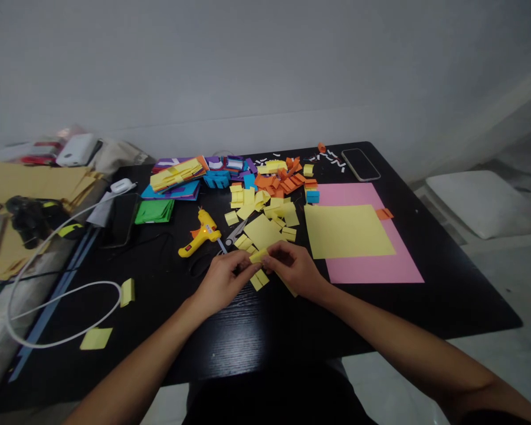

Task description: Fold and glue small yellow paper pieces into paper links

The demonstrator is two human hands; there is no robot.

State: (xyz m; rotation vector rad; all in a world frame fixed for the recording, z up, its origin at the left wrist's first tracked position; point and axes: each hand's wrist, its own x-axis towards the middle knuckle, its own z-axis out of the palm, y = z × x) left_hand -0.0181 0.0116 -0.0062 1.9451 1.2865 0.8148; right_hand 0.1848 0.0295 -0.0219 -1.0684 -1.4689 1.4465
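Observation:
Between my two hands is a small yellow paper piece (pixel 259 255), pinched at its left end by my left hand (pixel 230 277) and at its right end by my right hand (pixel 295 268). Folded yellow papers (pixel 259 280) lie just below and around the fingers. Beyond the hands, a larger yellow square (pixel 264 231) rests on a heap of yellow pieces. Grey scissors (pixel 236 232) lie partly under that heap. To the left is a yellow glue gun (pixel 201 234). A yellow sheet (pixel 347 232) lies over a pink sheet (pixel 380 271) on the right.
The black table (pixel 451 295) holds orange pieces (pixel 283 182), green papers (pixel 154 211), stacked coloured papers (pixel 179 174) and a phone (pixel 361 164) at the back. A second phone (pixel 121 221) and a white cable (pixel 66 290) lie left. A wall stands behind.

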